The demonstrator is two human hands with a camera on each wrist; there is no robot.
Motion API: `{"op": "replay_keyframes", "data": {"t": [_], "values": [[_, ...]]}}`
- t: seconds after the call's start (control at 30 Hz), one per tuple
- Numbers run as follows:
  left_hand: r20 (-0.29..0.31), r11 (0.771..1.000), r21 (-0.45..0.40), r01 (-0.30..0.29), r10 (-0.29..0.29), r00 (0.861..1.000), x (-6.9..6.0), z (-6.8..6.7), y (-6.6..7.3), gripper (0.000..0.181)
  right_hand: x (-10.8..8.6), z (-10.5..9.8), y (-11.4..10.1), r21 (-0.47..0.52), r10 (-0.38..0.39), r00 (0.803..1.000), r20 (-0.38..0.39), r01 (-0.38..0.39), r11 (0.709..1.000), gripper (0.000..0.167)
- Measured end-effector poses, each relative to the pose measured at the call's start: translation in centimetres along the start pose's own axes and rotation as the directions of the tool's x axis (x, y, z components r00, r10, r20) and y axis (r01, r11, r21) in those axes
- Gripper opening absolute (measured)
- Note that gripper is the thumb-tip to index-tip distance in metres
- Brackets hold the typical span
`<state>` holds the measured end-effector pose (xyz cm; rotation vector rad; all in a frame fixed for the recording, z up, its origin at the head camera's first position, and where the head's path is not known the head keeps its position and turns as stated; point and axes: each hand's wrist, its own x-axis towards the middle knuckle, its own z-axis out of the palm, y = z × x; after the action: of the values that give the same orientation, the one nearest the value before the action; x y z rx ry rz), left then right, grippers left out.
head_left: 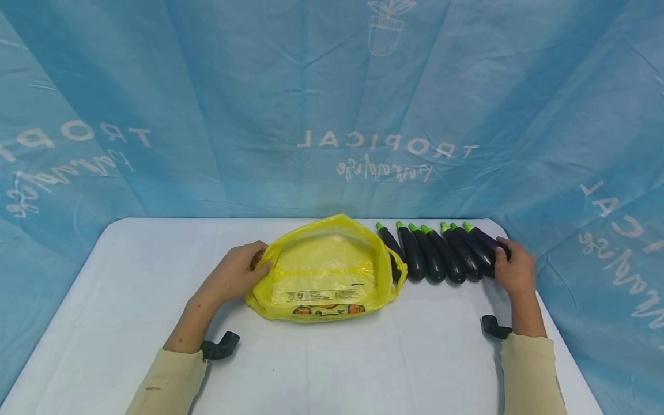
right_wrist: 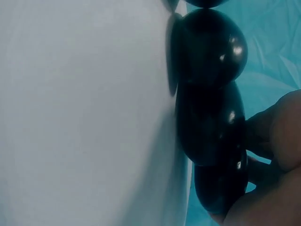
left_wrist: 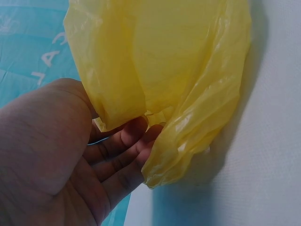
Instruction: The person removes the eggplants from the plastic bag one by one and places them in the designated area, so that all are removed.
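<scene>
A yellow plastic bag [head_left: 324,262] lies in the middle of the white table, its mouth spread wide. My left hand [head_left: 231,275] pinches the bag's left edge; in the left wrist view the fingers [left_wrist: 124,143] bend against the thin yellow plastic [left_wrist: 188,52]. Right of the bag, several dark eggplants [head_left: 433,256] with green stems lie side by side in a row. At the row's right end, my right hand [head_left: 517,270] grips the lower end of the last eggplant [head_left: 482,236]. The right wrist view shows that eggplant [right_wrist: 221,186] between thumb and fingers, partly hidden.
The white table [head_left: 342,369] carries the bag and the eggplants. A blue printed curtain [head_left: 249,115] hangs behind and at both sides. The bag's right handle loop [head_left: 400,274] overlaps the leftmost eggplant [head_left: 390,242]. Black wrist mounts [head_left: 222,347] sit on both wrists.
</scene>
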<state>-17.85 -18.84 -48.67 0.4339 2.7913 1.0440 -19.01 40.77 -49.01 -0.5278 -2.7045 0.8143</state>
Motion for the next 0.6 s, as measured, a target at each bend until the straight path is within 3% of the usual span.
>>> {"op": "replay_keyframes", "data": {"t": [0.33,0.6], "values": [[0.003,1.0,0.017,0.02,-0.02,1.0,0.05,0.03,0.17,0.024,0.21,0.22,0.5,0.007,0.053,0.996,0.072,-0.053,0.999,0.049],[0.003,0.999,0.022,0.028,-0.028,1.0,0.12,0.05,0.38,0.025,0.35,0.12,0.67,0.001,0.101,0.989,0.11,-0.102,0.995,0.061]]}}
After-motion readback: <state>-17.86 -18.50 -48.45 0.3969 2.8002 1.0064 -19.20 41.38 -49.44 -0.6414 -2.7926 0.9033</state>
